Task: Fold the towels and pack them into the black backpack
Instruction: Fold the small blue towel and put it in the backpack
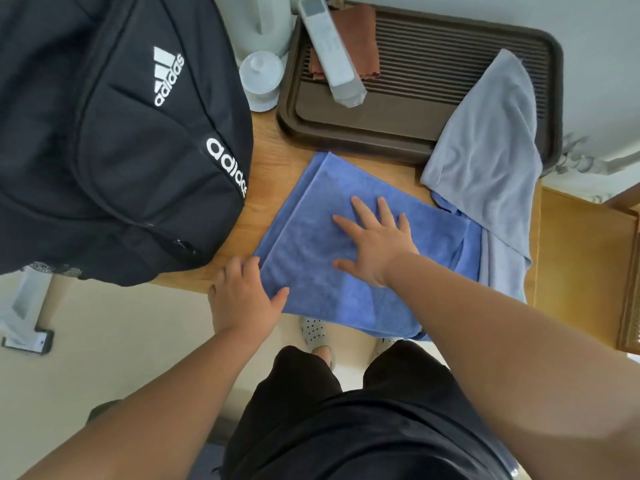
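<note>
A blue towel (pixel 311 237) lies folded on the wooden table, its near edge hanging over the front. My right hand (pixel 375 242) presses flat on the middle of it, fingers spread. My left hand (pixel 242 296) holds the towel's near left corner at the table edge, thumb on top of the cloth. The black backpack (pixel 114 133) with white lettering stands on the table to the left, its zip appearing shut. A pale grey-blue towel (pixel 485 161) lies unfolded at the right, draped from the tray down over the table's edge.
A dark brown slatted tray (pixel 415 109) sits behind the towels, holding a white remote-like bar (pixel 330 50) and a brown cloth (pixel 363 36). A white lidded cup (pixel 261 81) stands beside the backpack. A wooden cabinet (pixel 585 258) stands at the right.
</note>
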Demonstrator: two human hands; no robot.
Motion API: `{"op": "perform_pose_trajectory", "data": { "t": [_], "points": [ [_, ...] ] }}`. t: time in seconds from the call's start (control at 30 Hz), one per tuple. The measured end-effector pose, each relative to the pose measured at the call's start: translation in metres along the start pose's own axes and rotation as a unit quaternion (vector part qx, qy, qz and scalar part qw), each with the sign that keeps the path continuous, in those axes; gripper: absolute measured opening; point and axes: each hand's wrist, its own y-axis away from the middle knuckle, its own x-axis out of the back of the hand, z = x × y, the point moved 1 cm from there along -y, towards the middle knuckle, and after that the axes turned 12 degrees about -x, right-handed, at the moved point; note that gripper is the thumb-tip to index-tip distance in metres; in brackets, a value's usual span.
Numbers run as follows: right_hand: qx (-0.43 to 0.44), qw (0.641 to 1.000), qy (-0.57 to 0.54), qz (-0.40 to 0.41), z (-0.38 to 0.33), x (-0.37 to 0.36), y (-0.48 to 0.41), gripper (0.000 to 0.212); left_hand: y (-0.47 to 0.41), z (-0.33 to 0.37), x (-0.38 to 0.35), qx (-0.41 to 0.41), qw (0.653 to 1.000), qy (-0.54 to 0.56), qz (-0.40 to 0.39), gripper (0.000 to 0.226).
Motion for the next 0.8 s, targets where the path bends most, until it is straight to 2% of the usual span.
{"op": "perform_pose_trajectory", "data": {
  "t": [0.1,0.13,0.23,0.37,0.47,0.57,0.67,0.73,0.77,0.8],
  "points": [
    [-0.001,0.994,0.038,0.101,-0.011,0.007,-0.006,0.069,0.006,-0.009,0.002,0.023,0.999,0.027,0.016,0.059],
    [0.016,0.993,0.056,0.107,-0.013,0.007,-0.008,0.071,0.007,-0.011,0.003,0.024,0.999,0.03,0.02,0.054],
    [0.046,0.994,0.088,0.035,-0.013,0.003,-0.012,0.083,0.01,-0.016,0.003,0.021,0.998,0.042,0.029,0.034],
    [-0.019,0.998,0.055,-0.036,-0.017,-0.001,-0.002,0.097,0.008,-0.018,0.003,0.018,0.996,0.073,0.042,0.013],
    [-0.053,0.995,0.067,-0.053,-0.027,-0.003,0.012,0.105,-0.001,-0.017,0.006,0.002,0.997,0.066,0.048,0.019],
    [-0.056,0.995,0.08,0.0,-0.034,0.003,0.02,0.097,-0.015,-0.017,0.009,-0.035,0.998,0.018,0.042,0.021],
    [-0.061,0.995,0.041,0.067,-0.024,0.012,0.014,0.083,-0.019,-0.009,0.012,-0.156,0.982,-0.08,0.065,0.027],
    [-0.096,0.995,0.018,0.036,-0.007,0.01,0.007,0.087,-0.013,0.0,0.01,-0.214,0.971,-0.091,0.059,0.023],
    [-0.112,0.993,0.016,0.013,0.002,0.006,0.006,0.09,-0.009,0.006,0.007,-0.215,0.973,-0.081,0.036,0.03],
    [-0.121,0.992,0.023,-0.002,0.01,0.003,0.007,0.093,-0.005,0.013,0.005,-0.197,0.978,-0.075,-0.011,0.046]
  ]
}}
